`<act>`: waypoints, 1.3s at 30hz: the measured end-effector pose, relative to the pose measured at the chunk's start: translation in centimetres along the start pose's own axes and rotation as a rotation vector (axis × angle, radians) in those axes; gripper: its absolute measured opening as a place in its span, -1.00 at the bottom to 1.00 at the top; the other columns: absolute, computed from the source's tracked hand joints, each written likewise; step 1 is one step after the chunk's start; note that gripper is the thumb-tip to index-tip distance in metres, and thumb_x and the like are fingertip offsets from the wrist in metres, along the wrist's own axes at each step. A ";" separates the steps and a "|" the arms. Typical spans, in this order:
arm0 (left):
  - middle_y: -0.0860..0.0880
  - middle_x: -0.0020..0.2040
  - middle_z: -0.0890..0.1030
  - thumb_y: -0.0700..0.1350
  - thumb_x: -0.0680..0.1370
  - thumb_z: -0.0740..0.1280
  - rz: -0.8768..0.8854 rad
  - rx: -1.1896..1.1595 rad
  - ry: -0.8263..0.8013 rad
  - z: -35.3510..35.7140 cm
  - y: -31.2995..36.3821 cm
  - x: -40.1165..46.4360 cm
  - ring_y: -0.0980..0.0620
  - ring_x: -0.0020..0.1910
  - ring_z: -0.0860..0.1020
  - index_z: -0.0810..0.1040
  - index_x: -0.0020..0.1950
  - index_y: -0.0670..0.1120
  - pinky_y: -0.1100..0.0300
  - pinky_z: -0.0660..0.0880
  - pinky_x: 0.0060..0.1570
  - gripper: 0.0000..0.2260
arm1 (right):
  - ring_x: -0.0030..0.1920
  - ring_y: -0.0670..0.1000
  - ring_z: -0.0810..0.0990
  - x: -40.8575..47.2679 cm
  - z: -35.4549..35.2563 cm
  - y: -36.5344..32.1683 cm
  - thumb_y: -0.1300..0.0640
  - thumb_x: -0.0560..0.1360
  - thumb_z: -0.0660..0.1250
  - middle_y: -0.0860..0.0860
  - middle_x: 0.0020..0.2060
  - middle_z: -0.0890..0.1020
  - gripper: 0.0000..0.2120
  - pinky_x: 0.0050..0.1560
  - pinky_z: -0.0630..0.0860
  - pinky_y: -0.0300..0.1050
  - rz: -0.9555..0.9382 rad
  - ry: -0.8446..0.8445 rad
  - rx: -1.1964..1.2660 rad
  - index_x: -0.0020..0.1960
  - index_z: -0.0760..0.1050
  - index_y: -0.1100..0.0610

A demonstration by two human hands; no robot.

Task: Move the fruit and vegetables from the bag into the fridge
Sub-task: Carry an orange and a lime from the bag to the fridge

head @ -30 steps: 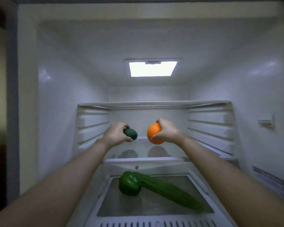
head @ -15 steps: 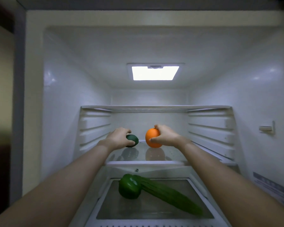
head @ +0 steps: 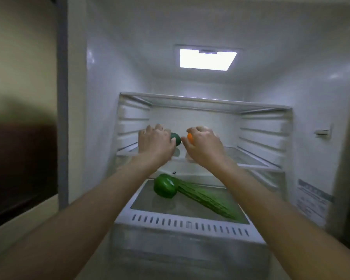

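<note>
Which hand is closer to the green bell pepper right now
Left. The left hand holds a dark green fruit almost straight above the green bell pepper; the right hand, on the orange, is farther right.

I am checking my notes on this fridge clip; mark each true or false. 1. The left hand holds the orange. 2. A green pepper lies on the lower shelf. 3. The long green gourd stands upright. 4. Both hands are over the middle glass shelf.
1. False: the left hand holds a dark green fruit; the right hand holds the orange.
2. True: the green pepper lies there.
3. False: the gourd lies flat, its end against the pepper.
4. True: both are over the glass shelf.
</note>
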State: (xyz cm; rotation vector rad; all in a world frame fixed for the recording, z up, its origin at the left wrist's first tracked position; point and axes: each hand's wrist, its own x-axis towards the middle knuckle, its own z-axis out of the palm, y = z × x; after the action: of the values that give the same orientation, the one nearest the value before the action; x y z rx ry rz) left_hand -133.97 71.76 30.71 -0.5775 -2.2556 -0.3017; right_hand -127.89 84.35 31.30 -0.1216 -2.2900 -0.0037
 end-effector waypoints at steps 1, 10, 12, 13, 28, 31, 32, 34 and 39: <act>-0.10 0.18 0.50 0.06 0.57 0.12 0.013 -0.022 0.065 -0.1 -0.1 -1.1 -0.13 0.17 0.42 0.48 0.21 -0.08 0.00 0.34 0.10 -0.67 | 0.20 0.12 0.44 -0.8 0.0 -0.4 -0.07 0.59 0.11 0.09 0.17 0.54 -0.62 0.17 0.34 0.00 -0.027 0.068 -0.010 0.24 0.46 0.13; -0.15 0.16 0.55 -0.10 0.48 0.27 0.113 -0.174 0.204 -2.7 -2.8 -11.8 -0.16 0.15 0.47 0.52 0.18 -0.16 -0.05 0.36 0.18 -0.70 | 0.18 0.14 0.47 -10.1 -2.3 -4.0 0.05 0.57 0.17 0.12 0.15 0.55 -0.70 0.20 0.41 0.08 -0.048 0.265 0.003 0.21 0.49 0.17; -0.17 0.14 0.56 -0.08 0.47 0.25 0.123 -0.208 0.179 -2.9 -3.3 -14.5 -0.18 0.12 0.49 0.53 0.18 -0.17 -0.07 0.38 0.16 -0.68 | 0.20 0.16 0.47 -13.1 -2.8 -5.1 0.09 0.56 0.20 0.15 0.16 0.55 -0.70 0.21 0.41 0.09 -0.019 0.245 -0.004 0.23 0.49 0.20; -0.17 0.13 0.57 -0.07 0.46 0.22 0.127 -0.236 0.166 -3.0 -3.7 -16.0 -0.18 0.10 0.50 0.54 0.17 -0.16 -0.07 0.39 0.15 -0.67 | 0.18 0.18 0.48 -14.8 -2.9 -5.7 0.11 0.55 0.22 0.17 0.14 0.56 -0.70 0.20 0.41 0.09 -0.002 0.237 -0.015 0.21 0.49 0.22; -0.20 0.17 0.54 -0.11 0.51 0.30 0.230 -0.468 -0.307 -4.2 -8.8 -47.2 -0.22 0.11 0.48 0.48 0.25 -0.19 -0.09 0.43 0.11 -0.67 | 0.11 0.25 0.53 -48.2 -6.0 -17.1 0.10 0.51 0.16 0.24 0.06 0.58 -0.63 0.17 0.47 0.08 0.389 -0.123 -0.152 0.17 0.51 0.32; -0.24 0.18 0.55 -0.10 0.48 0.38 0.293 -0.501 -0.383 -4.7 -8.5 -52.9 -0.27 0.14 0.50 0.50 0.24 -0.21 -0.15 0.41 0.13 -0.63 | 0.14 0.22 0.52 -54.4 -8.2 -19.1 0.06 0.53 0.10 0.23 0.09 0.57 -0.59 0.19 0.47 0.06 0.474 -0.167 -0.181 0.18 0.52 0.31; -0.25 0.18 0.55 -0.11 0.47 0.39 0.305 -0.515 -0.396 -5.0 -8.3 -54.7 -0.28 0.14 0.50 0.50 0.24 -0.21 -0.17 0.40 0.13 -0.63 | 0.14 0.22 0.52 -56.3 -8.8 -19.8 0.06 0.53 0.09 0.22 0.10 0.57 -0.58 0.20 0.47 0.07 0.495 -0.180 -0.194 0.18 0.52 0.30; -0.24 0.18 0.55 -0.12 0.46 0.40 0.335 -0.548 -0.435 -5.8 -7.8 -57.9 -0.28 0.14 0.50 0.50 0.23 -0.21 -0.17 0.40 0.13 -0.63 | 0.19 0.21 0.51 -60.4 -9.9 -21.0 0.07 0.53 0.10 0.21 0.13 0.56 -0.60 0.22 0.46 0.08 0.552 -0.207 -0.224 0.20 0.50 0.29; -0.25 0.18 0.54 -0.11 0.45 0.42 0.462 -0.612 -0.542 -7.2 -7.1 -65.6 -0.28 0.14 0.50 0.49 0.24 -0.22 -0.15 0.41 0.13 -0.60 | 0.27 0.23 0.46 -70.4 -12.4 -24.3 0.08 0.55 0.15 0.22 0.17 0.56 -0.62 0.28 0.38 0.07 0.726 -0.257 -0.270 0.23 0.50 0.27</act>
State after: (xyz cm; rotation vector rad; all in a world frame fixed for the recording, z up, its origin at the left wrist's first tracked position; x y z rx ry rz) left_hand -93.70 42.42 -13.11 -1.6357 -2.4198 -0.6661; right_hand -74.55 53.49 -12.35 -1.1383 -2.3577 0.0831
